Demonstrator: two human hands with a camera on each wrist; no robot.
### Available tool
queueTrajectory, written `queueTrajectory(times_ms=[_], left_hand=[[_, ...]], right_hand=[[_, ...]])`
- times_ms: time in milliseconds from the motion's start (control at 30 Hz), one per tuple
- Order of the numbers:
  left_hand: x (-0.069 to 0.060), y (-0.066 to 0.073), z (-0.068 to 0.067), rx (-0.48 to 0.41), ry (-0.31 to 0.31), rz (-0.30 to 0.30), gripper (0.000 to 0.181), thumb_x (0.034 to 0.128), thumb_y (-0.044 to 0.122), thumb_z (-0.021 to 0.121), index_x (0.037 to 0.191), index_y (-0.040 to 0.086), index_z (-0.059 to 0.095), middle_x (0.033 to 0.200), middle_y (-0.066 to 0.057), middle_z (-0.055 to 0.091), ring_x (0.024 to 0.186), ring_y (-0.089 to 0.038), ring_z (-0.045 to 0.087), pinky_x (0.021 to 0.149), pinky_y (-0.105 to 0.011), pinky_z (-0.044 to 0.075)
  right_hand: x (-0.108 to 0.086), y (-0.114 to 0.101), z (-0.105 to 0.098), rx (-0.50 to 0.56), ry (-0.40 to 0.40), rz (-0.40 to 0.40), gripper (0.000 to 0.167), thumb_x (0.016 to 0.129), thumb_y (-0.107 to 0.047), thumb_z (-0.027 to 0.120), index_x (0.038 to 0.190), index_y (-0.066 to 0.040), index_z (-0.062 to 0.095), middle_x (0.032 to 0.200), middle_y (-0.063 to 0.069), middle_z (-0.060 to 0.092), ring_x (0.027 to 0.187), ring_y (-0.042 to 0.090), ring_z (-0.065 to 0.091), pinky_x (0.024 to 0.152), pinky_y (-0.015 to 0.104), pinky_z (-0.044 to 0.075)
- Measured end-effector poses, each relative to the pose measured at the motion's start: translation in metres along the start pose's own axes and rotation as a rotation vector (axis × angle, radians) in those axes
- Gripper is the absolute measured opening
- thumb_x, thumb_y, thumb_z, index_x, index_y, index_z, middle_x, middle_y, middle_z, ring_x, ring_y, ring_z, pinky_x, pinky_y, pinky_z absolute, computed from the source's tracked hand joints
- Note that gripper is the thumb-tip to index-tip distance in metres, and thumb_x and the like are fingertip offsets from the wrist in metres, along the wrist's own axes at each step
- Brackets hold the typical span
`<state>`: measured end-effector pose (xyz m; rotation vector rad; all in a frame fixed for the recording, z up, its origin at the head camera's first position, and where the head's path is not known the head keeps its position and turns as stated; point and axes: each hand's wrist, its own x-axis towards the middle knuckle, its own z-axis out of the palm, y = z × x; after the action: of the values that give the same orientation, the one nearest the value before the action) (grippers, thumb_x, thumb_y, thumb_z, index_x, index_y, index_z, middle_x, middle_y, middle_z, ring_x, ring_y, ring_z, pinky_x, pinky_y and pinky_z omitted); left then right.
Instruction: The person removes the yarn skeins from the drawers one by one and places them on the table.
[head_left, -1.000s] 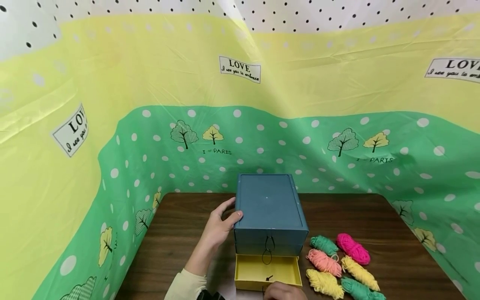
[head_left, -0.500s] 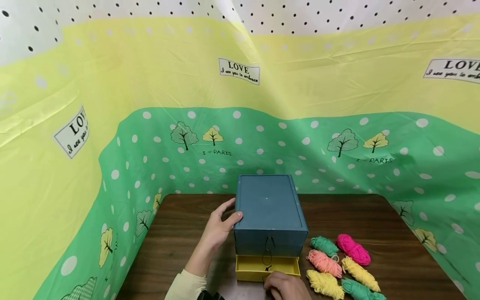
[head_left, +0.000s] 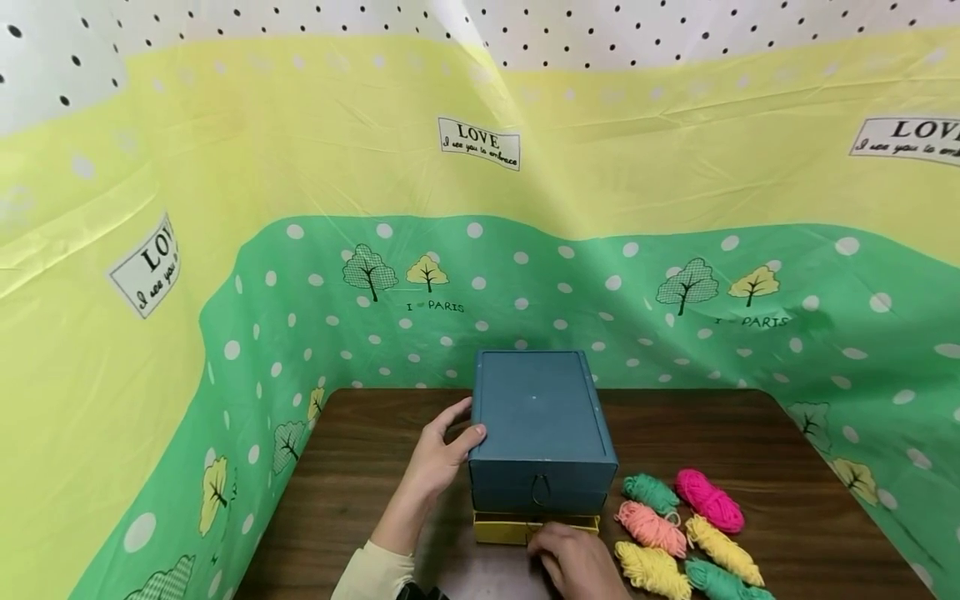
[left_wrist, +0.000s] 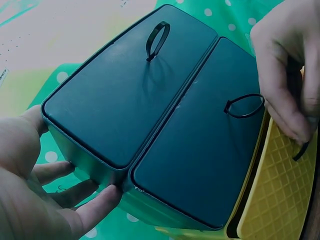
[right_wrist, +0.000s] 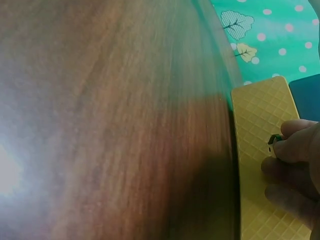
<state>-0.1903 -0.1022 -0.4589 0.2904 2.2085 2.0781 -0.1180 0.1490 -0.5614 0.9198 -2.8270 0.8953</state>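
A blue drawer box (head_left: pixel 534 408) stands on the table, with black loop pulls on its two blue drawer fronts. Below them a yellow drawer (head_left: pixel 498 532) juts out slightly, its front covered in a diamond pattern. My right hand (head_left: pixel 577 560) pinches the yellow drawer's black pull loop (right_wrist: pixel 273 139) between thumb and fingers. Against the box's left side lies my left hand (head_left: pixel 442 450), thumb at the top edge. In the left wrist view its fingers (left_wrist: pixel 95 207) are spread and fairly straight along that side. The inside of the yellow drawer is hidden.
Several yarn skeins lie right of the box, among them a pink skein (head_left: pixel 708 500), a salmon skein (head_left: pixel 651 527) and a yellow skein (head_left: pixel 652 571). A patterned curtain (head_left: pixel 525 287) hangs behind and beside the brown wooden table (head_left: pixel 352 467).
The yellow drawer has slid back under the blue drawers, from well out to only slightly out. My right hand has moved forward with its loop. The left hand has stayed on the box.
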Motion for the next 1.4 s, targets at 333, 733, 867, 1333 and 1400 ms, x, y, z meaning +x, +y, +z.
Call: queueTrajectory(times_ms=[333, 733, 867, 1333, 1400], left_hand=[[0.000, -0.001, 0.001, 0.012, 0.002, 0.011, 0.061, 0.1014, 0.030, 0.067, 0.156, 0.013, 0.045, 0.148, -0.021, 0.051, 0.125, -0.031, 0.059, 0.093, -0.041, 0.054], [0.004, -0.002, -0.001, -0.008, 0.013, 0.003, 0.061, 0.1003, 0.031, 0.069, 0.155, 0.016, 0.047, 0.146, -0.019, 0.052, 0.123, -0.030, 0.060, 0.094, -0.040, 0.055], [0.006, -0.002, -0.001, -0.008, 0.013, 0.008, 0.061, 0.1003, 0.031, 0.069, 0.155, 0.015, 0.047, 0.146, -0.019, 0.052, 0.123, -0.030, 0.061, 0.094, -0.041, 0.055], [-0.011, -0.010, -0.002, -0.076, 0.134, 0.032, 0.049, 0.1038, 0.037, 0.062, 0.142, 0.006, 0.061, 0.139, -0.018, 0.060, 0.118, -0.025, 0.063, 0.096, -0.045, 0.056], [-0.017, -0.011, -0.005, -0.071, 0.132, 0.050, 0.046, 0.1044, 0.035, 0.061, 0.140, 0.005, 0.063, 0.138, -0.017, 0.062, 0.120, -0.027, 0.063, 0.095, -0.044, 0.057]], right_hand=[[0.008, 0.005, 0.001, -0.029, 0.011, 0.028, 0.015, 0.090, -0.007, 0.076, 0.092, -0.021, 0.078, 0.085, -0.012, 0.067, 0.073, 0.001, 0.062, 0.062, 0.025, 0.052], [0.010, 0.007, 0.003, -0.022, 0.042, 0.041, 0.013, 0.093, -0.011, 0.073, 0.097, -0.022, 0.079, 0.090, -0.011, 0.070, 0.077, 0.003, 0.065, 0.064, 0.027, 0.054], [0.008, 0.010, 0.003, -0.002, 0.002, 0.052, 0.016, 0.097, -0.017, 0.071, 0.111, -0.021, 0.078, 0.102, -0.006, 0.074, 0.088, 0.009, 0.070, 0.069, 0.030, 0.056], [-0.017, 0.013, -0.017, 0.062, 0.056, 0.089, 0.023, 0.098, -0.028, 0.071, 0.120, -0.023, 0.074, 0.118, -0.003, 0.070, 0.103, 0.018, 0.069, 0.079, 0.035, 0.057], [-0.020, 0.012, -0.023, 0.061, 0.107, 0.080, 0.022, 0.097, -0.028, 0.073, 0.118, -0.023, 0.074, 0.114, -0.006, 0.069, 0.099, 0.016, 0.068, 0.076, 0.033, 0.057]])
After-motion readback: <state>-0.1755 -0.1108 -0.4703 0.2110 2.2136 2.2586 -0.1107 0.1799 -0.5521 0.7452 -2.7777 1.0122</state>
